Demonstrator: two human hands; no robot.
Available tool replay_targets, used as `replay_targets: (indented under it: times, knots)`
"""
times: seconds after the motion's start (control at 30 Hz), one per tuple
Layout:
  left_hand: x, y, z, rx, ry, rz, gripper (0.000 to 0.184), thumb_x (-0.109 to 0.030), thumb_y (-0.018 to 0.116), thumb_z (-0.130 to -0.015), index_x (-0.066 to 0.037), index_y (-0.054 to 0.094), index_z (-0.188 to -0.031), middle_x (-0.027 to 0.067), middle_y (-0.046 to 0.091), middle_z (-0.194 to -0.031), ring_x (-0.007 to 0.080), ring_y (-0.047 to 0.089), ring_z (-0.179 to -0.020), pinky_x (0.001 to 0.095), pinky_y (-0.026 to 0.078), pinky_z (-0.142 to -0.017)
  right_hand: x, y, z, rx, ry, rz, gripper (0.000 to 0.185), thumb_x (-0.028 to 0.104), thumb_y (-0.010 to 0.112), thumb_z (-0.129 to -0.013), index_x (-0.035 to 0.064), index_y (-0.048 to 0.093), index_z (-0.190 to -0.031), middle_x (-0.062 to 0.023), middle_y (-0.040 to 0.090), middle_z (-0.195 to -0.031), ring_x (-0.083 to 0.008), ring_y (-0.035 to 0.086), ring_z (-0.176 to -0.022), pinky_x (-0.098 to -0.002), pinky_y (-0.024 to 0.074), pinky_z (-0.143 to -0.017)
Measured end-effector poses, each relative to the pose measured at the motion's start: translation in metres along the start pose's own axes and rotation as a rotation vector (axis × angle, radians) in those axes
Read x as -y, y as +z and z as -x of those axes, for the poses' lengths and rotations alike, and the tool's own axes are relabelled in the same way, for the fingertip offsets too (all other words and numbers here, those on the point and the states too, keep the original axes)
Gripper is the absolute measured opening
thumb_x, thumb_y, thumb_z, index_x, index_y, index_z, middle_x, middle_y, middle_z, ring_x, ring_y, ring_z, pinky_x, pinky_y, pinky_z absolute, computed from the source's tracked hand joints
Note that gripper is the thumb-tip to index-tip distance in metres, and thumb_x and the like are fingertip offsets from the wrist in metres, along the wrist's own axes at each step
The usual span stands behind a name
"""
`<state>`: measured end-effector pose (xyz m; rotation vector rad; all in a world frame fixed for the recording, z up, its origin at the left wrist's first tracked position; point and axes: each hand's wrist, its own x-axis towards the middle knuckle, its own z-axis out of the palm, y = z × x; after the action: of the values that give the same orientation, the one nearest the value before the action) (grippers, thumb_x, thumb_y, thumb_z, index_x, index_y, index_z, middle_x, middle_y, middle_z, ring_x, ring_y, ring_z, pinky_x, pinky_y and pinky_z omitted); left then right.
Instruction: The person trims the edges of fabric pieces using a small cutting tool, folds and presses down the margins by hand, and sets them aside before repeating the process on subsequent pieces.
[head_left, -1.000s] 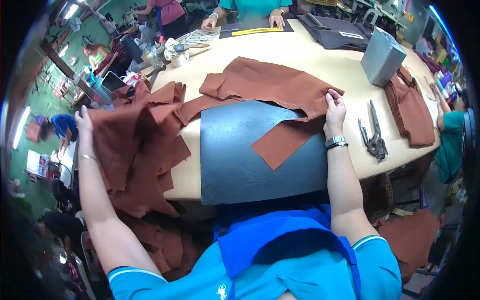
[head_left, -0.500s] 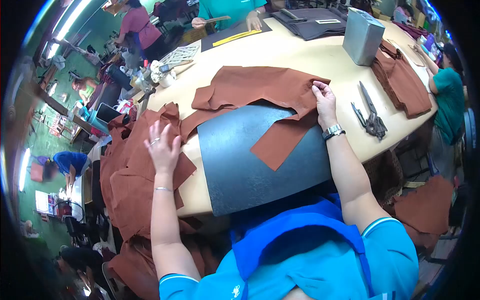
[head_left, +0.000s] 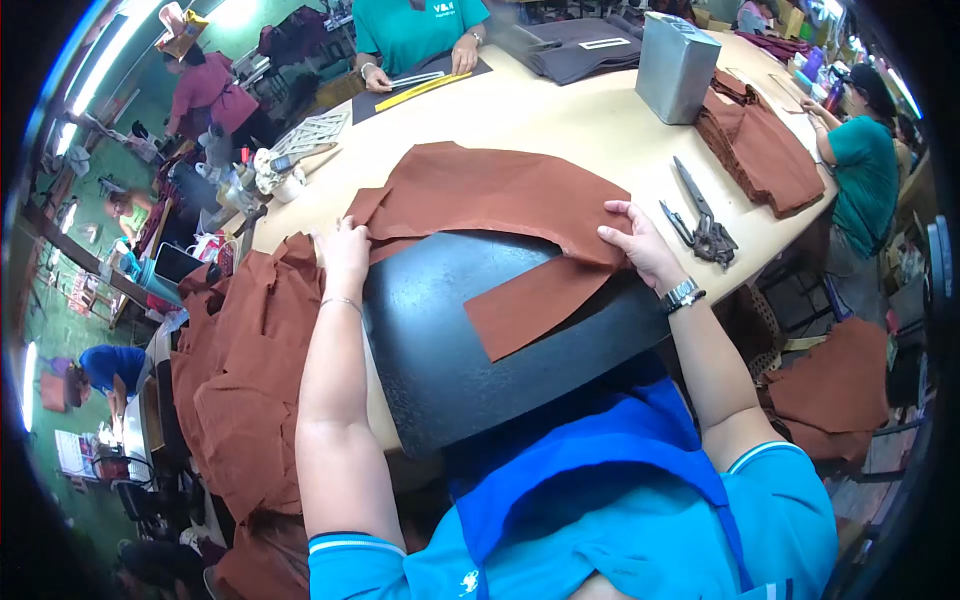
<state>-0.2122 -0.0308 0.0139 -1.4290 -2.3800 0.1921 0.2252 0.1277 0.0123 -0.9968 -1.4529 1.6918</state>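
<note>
Brown piece (head_left: 500, 190) was what both hands were working on. Its wide part lay past the far edge of the black mat (head_left: 450, 350), on the counter (head_left: 590, 125), and a flap angled back over the mat.

For handling it well, I'd say keep the pull light and even, since 1 side tugging harder could skew the curve. I'd also smooth that flap flat, because a folded layer could hide a wrinkle.

Left hand (head_left: 345, 250) was by the mat's far left corner, fingers curled, looking like a pinch on the piece's left end. Right hand (head_left: 645, 250) was at the far right corner, thumb and fingers parted at the other end; no firm pinch there, and I couldn't tell how much it pressed.

Arms reached forward along either side of the mat, the left fairly straight, the right angled inward. Scissors (head_left: 708, 235) lay right of the mat, fwiw.
</note>
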Motion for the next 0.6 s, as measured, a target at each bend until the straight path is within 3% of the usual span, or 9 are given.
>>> replay_targets:
  times: [0.17, 0.2, 0.27, 0.3, 0.37, 0.43, 0.47, 0.53, 0.6]
  knots:
    - [0.034, -0.029, 0.036, -0.123, -0.153, -0.112, 0.023, -0.035, 0.065, -0.090, -0.016, 0.073, -0.101, 0.0012, 0.064, -0.116, 0.0213, 0.057, -0.117, 0.0658, 0.027, -0.109, -0.013, -0.019, -0.050, 0.053, -0.232, 0.351, 0.040, 0.000, 0.066, -0.088, 0.0061, 0.055, -0.126, -0.0081, 0.062, -0.116, -0.0163, 0.061, -0.107, -0.0299, 0.0511, -0.092]
    - [0.037, -0.041, 0.052, -0.161, -0.149, -0.138, 0.024, -0.035, 0.064, -0.091, -0.016, 0.074, -0.101, 0.0007, 0.065, -0.115, 0.0210, 0.059, -0.115, 0.0660, 0.029, -0.108, -0.011, -0.024, -0.062, 0.081, -0.134, 0.279, 0.039, 0.000, 0.066, -0.089, 0.0056, 0.055, -0.126, -0.0086, 0.063, -0.112, -0.0140, 0.062, -0.099, -0.0278, 0.0524, -0.086]
    - [0.025, -0.077, 0.093, -0.151, -0.023, -0.153, 0.028, -0.036, 0.065, -0.090, -0.010, 0.075, -0.087, 0.0071, 0.065, -0.106, 0.0247, 0.060, -0.108, 0.0620, 0.030, -0.109, 0.000, -0.030, -0.073, 0.085, -0.219, 0.302, 0.036, 0.004, 0.066, -0.090, 0.0046, 0.055, -0.125, -0.0072, 0.066, -0.104, -0.0119, 0.064, -0.087, -0.0264, 0.0530, -0.075]
    - [0.019, -0.092, 0.116, -0.108, 0.069, -0.155, 0.031, -0.037, 0.065, -0.090, -0.009, 0.076, -0.082, 0.0096, 0.065, -0.104, 0.0261, 0.060, -0.105, 0.0605, 0.031, -0.109, 0.001, -0.040, -0.077, 0.075, -0.205, 0.304, 0.036, 0.011, 0.068, -0.091, 0.0036, 0.056, -0.124, -0.0076, 0.068, -0.097, -0.0130, 0.065, -0.087, -0.0285, 0.0529, -0.078]
    - [-0.008, -0.134, 0.167, 0.087, 0.224, 0.115, 0.035, -0.037, 0.075, -0.079, -0.006, 0.072, -0.064, 0.0129, 0.065, -0.082, 0.0298, 0.061, -0.087, 0.0526, 0.040, -0.096, 0.014, -0.059, -0.070, -0.165, -0.247, 0.761, 0.039, 0.019, 0.070, -0.089, 0.0035, 0.057, -0.123, -0.0138, 0.071, -0.094, -0.0235, 0.068, -0.088, -0.0364, 0.0533, -0.083]
    - [-0.030, -0.164, 0.199, 0.346, 0.212, 0.529, 0.035, -0.043, 0.080, -0.075, -0.008, 0.076, -0.073, 0.0088, 0.063, -0.069, 0.0247, 0.062, -0.072, 0.0384, 0.049, -0.072, 0.012, -0.080, -0.059, -0.279, -0.291, 1.051, 0.038, 0.019, 0.069, -0.088, 0.0046, 0.058, -0.121, -0.0174, 0.071, -0.096, -0.0315, 0.068, -0.091, -0.0417, 0.0531, -0.084]
    - [-0.036, -0.168, 0.211, 0.355, 0.232, 0.643, 0.035, -0.041, 0.081, -0.076, -0.007, 0.076, -0.086, 0.0088, 0.061, -0.069, 0.0239, 0.061, -0.064, 0.0366, 0.048, -0.061, 0.005, -0.093, -0.052, -0.297, -0.287, 1.178, 0.036, 0.018, 0.069, -0.088, 0.0052, 0.059, -0.120, -0.0186, 0.070, -0.097, -0.0344, 0.067, -0.092, -0.0437, 0.0528, -0.085]
    - [-0.040, -0.167, 0.221, 0.472, -0.016, 0.912, 0.038, -0.039, 0.080, -0.078, -0.006, 0.074, -0.096, 0.0091, 0.059, -0.068, 0.0241, 0.060, -0.062, 0.0375, 0.048, -0.062, -0.008, -0.110, -0.039, -0.294, -0.338, 1.319, 0.031, 0.017, 0.067, -0.088, 0.0058, 0.060, -0.116, -0.0204, 0.069, -0.098, -0.0381, 0.066, -0.094, -0.0464, 0.0523, -0.085]
    - [-0.042, -0.144, 0.220, 0.190, -0.128, 0.863, 0.041, -0.038, 0.077, -0.082, -0.005, 0.071, -0.105, 0.0096, 0.058, -0.070, 0.0252, 0.060, -0.066, 0.0375, 0.048, -0.064, -0.018, -0.120, -0.032, -0.255, -0.454, 1.343, 0.027, 0.016, 0.066, -0.088, 0.0059, 0.061, -0.112, -0.0214, 0.068, -0.097, -0.0397, 0.065, -0.095, -0.0478, 0.0518, -0.084]
